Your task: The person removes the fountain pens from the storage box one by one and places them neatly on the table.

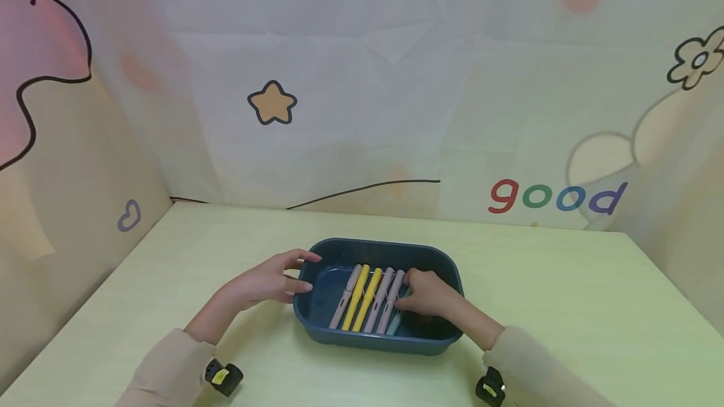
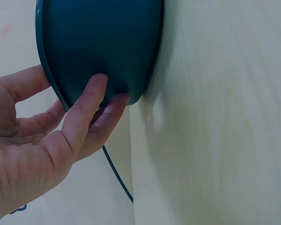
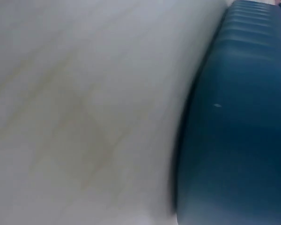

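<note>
A dark blue plastic box [image 1: 373,339] with rounded corners stands on the table. My left hand [image 1: 270,280] grips its left end, thumb and a finger over the rim; in the left wrist view, other fingers of the left hand [image 2: 61,126] press against the outer wall. Inside the box lies a slanted row of several pens: a grey pen [image 1: 345,299], two yellow pens [image 1: 356,299], then two more grey pens [image 1: 391,303]. At the row's right end my right hand [image 1: 430,294] reaches in and pinches a teal pen [image 1: 394,323], partly hidden by the fingers.
The pale wooden table [image 1: 565,306] extends around the box. Behind it and at both sides stand printed cloth walls [image 1: 351,112]. The right wrist view shows only the tabletop and the box's outer wall [image 3: 234,140].
</note>
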A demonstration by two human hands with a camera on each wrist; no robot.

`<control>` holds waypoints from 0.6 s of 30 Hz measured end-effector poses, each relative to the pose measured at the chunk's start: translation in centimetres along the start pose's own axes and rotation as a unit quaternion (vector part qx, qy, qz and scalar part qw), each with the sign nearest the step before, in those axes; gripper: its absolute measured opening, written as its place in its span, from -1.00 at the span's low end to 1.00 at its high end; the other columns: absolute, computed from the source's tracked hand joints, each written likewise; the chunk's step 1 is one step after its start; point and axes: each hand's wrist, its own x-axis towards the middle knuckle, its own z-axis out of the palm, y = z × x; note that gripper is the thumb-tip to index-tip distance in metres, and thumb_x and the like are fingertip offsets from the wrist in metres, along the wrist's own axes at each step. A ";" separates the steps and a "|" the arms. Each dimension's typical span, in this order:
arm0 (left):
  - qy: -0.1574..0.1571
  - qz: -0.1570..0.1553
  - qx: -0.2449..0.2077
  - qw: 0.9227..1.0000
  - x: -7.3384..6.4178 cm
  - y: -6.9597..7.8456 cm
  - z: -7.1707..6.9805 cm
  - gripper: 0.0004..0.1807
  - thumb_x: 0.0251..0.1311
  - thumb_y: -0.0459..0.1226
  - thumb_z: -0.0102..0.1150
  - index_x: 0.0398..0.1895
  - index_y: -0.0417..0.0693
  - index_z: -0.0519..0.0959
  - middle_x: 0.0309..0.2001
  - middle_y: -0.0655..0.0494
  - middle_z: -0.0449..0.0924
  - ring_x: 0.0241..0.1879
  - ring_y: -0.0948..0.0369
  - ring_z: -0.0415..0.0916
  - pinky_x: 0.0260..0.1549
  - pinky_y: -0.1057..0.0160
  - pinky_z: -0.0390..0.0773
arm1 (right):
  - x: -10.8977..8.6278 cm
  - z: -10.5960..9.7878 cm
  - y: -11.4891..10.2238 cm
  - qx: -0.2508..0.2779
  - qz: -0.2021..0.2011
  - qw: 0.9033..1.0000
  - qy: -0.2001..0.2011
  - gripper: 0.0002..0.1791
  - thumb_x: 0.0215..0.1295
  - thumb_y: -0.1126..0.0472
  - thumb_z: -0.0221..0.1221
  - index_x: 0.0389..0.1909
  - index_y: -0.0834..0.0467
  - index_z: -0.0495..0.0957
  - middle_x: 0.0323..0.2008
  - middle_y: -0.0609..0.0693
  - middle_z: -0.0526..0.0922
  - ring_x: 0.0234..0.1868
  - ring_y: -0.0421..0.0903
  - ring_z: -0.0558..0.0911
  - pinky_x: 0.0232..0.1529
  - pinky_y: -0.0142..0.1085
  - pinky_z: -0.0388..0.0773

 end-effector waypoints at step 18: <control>-0.005 0.005 0.000 1.000 -0.3 0.2 0.1 -0.45 0.12 -0.42 0.13 0.21 -0.17 0.26 0.20 -0.30 0.15 -0.10 0.02 0.46 -0.14 -0.03 0.52 | -0.2 0.5 -0.4 -0.007 0.011 1.000 0.017 -0.75 0.04 0.24 0.25 -0.37 0.30 0.42 -0.72 0.03 0.44 -0.82 -0.15 0.49 -0.76 -0.36 0.47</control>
